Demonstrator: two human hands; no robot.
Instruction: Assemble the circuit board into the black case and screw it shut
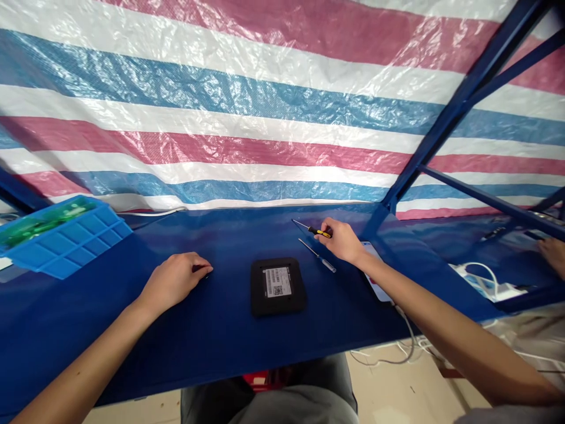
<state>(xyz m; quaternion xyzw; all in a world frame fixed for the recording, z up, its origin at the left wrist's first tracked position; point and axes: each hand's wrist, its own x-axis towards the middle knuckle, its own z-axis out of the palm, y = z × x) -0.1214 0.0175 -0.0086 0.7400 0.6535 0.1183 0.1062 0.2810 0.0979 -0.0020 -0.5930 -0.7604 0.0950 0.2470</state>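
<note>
A black square device [298, 288] with a white printed label lies flat on the blue table, between my hands. My right hand [339, 240] grips the black and yellow handle of a screwdriver [319, 233]; its shaft points to the left, low over the table. Just below it lies a second screwdriver [324, 262] with a clear handle. Left of the device, my left hand [179, 277] rests on the table with thumb and fingertips pinched together. Something tiny may be at those fingertips, but I cannot make it out.
A blue plastic bin [83, 238] with green items stands at the left. A phone [378, 285] with a cable lies under my right forearm. Blue frame bars [435, 141] rise at the right, before a striped plastic sheet [265, 118]. Another person's hand [554, 254] shows at the far right.
</note>
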